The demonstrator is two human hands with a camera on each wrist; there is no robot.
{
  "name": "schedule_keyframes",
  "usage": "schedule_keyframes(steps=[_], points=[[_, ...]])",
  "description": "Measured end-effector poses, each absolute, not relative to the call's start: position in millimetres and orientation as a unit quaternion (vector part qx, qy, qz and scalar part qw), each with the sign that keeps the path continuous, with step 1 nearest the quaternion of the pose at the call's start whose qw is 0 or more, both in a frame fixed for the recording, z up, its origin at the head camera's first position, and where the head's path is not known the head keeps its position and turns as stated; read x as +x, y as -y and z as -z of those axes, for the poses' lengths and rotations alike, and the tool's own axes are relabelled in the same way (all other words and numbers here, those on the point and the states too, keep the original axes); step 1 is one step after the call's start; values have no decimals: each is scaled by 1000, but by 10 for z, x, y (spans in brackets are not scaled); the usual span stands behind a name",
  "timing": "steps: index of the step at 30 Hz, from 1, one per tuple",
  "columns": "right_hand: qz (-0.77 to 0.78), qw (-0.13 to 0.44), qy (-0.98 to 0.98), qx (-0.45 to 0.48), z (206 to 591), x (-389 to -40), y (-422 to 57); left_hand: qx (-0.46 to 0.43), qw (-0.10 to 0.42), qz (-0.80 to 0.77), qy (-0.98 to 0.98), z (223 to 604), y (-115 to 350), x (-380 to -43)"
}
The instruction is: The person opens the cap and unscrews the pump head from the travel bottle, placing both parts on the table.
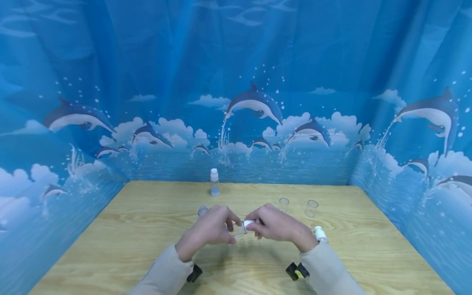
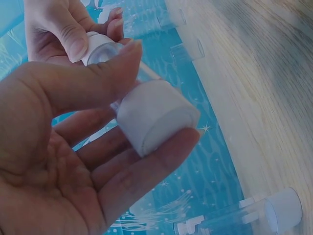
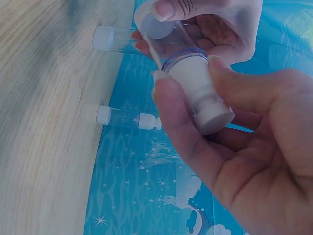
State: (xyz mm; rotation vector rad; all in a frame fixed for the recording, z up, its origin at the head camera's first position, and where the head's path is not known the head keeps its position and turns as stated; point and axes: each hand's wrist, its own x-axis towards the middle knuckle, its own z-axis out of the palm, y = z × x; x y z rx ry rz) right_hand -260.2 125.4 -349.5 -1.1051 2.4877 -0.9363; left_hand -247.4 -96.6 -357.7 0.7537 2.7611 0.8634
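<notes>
Between my two hands lies a tilted clear bottle with a thick white base. My left hand holds it near the base, thumb on one side and fingers on the other. At its rimmed mouth, my right hand pinches a white pump top between thumb and fingers. The pump top sits at the opening; whether it is fastened I cannot tell. In the head view the hands meet low over the table, the bottle partly covered by fingers.
A clear bottle with a white pump stands at the back. A clear container is just beyond my left hand. Two clear cups stand right of centre. Another white pump top is beside my right wrist. Dolphin-print curtains surround the wooden table.
</notes>
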Motion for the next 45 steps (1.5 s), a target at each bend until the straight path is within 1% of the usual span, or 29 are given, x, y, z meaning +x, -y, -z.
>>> schedule_keyframes(steps=[8,18,28,33,37,41,45], points=[[318,105,-859,-388,3512,-2588,-1242,249,76,-287,-922,3581,973,-2475],[323,101,-858,-387,3497,-2586,-1236,238,76,-278,-928,3563,986,-2473],[314,88,-861,-390,3509,-2592,-1230,246,71,-274,-927,3574,986,-2481],[285,64,-871,-395,3511,-2575,-1221,251,82,-285,-921,3585,971,-2486],[275,44,-872,-403,3509,-2567,-1222,247,80,-282,-923,3588,965,-2490],[275,36,-871,-406,3507,-2571,-1229,246,76,-277,-926,3595,962,-2487],[281,40,-867,-408,3498,-2581,-1235,245,70,-271,-928,3589,967,-2482]])
